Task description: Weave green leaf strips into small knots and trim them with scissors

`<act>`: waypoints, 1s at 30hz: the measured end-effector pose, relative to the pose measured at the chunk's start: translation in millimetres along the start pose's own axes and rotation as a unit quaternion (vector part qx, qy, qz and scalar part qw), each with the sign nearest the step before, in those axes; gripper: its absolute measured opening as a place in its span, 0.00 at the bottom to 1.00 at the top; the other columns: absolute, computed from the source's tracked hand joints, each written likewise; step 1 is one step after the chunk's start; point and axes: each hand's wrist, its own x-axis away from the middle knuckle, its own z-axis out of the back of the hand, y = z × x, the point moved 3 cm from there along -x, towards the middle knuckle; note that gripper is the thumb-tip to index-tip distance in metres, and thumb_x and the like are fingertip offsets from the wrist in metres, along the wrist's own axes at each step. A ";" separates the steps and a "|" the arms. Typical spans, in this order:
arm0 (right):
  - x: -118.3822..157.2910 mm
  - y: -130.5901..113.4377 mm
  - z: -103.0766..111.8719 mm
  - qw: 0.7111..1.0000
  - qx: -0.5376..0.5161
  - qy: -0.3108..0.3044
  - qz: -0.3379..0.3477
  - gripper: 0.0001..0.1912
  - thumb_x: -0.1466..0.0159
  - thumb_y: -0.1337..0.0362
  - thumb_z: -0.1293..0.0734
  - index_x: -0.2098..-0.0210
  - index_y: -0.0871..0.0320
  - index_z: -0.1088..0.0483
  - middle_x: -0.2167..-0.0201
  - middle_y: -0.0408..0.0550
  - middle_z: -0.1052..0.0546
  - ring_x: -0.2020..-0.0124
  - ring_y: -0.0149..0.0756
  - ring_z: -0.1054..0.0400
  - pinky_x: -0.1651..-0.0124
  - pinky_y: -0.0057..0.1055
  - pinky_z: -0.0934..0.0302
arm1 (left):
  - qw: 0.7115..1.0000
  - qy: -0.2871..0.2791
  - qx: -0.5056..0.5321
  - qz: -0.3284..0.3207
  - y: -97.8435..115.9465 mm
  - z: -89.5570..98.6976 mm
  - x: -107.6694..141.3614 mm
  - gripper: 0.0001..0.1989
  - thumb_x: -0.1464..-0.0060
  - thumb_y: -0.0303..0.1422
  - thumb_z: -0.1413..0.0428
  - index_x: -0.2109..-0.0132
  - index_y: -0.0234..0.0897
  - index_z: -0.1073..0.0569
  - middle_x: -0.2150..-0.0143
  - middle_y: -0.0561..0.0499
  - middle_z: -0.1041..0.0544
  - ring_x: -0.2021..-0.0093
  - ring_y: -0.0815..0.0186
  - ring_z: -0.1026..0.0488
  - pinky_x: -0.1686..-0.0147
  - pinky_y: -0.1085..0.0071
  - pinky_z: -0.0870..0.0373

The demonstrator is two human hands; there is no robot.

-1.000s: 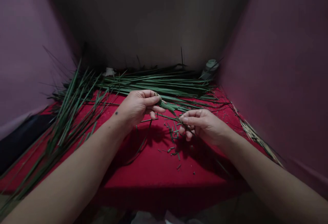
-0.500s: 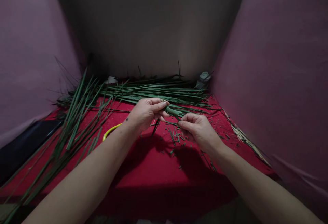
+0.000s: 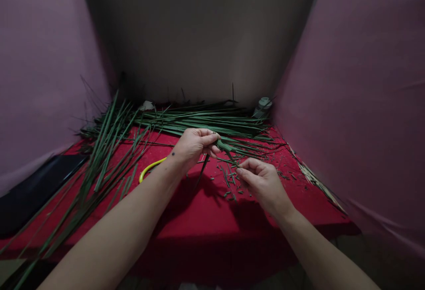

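My left hand (image 3: 195,146) pinches one end of a folded green leaf piece (image 3: 225,146) above the middle of the red cloth. Its thumb and forefinger are pressed together over the leaf, and a dark strip hangs below the palm. Lower and to the right, my right hand (image 3: 262,181) has thumb and fingertips closed on the thin tail of the same leaf piece. The leaf runs slanting down between the two hands. Short cut bits (image 3: 229,177) of green stem lie on the cloth beneath.
Long green leaves (image 3: 206,121) are piled across the back and down the left side of the red cloth (image 3: 206,223). A yellow handle (image 3: 148,168) shows beside my left wrist. A lidded container (image 3: 263,106) stands back right; a black object (image 3: 36,188) lies left. Pale strips (image 3: 318,183) line the right edge.
My right hand has moved down and slightly right, and more of the leaf tail shows between the hands. The whole view has shifted slightly, while my left hand keeps its hold.
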 end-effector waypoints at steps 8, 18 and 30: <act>12.8 2.6 9.7 0.998 0.053 0.014 0.021 0.10 0.43 0.60 0.34 0.77 0.58 0.35 0.84 0.40 0.37 0.82 0.27 0.46 0.79 0.26 0.51 | 1.000 0.004 -0.013 0.005 3.6 -4.4 3.7 0.06 0.54 0.30 0.40 0.72 0.30 0.28 0.83 0.51 0.27 0.84 0.71 0.31 0.79 0.74 0.30; 29.2 -1.9 21.2 0.982 0.171 0.017 0.080 0.12 0.39 0.61 0.38 0.77 0.58 0.36 0.83 0.40 0.40 0.81 0.27 0.48 0.76 0.27 0.51 | 1.000 0.007 -0.023 0.006 4.5 -8.8 7.5 0.07 0.54 0.31 0.39 0.73 0.31 0.28 0.83 0.53 0.27 0.83 0.73 0.31 0.78 0.77 0.31; 34.5 2.7 27.6 0.983 0.171 0.006 0.073 0.11 0.38 0.60 0.39 0.74 0.59 0.35 0.81 0.41 0.38 0.78 0.28 0.47 0.74 0.28 0.50 | 0.999 -0.016 -0.021 -0.024 10.2 -11.3 11.2 0.05 0.53 0.29 0.40 0.70 0.30 0.26 0.80 0.53 0.25 0.81 0.72 0.28 0.75 0.76 0.30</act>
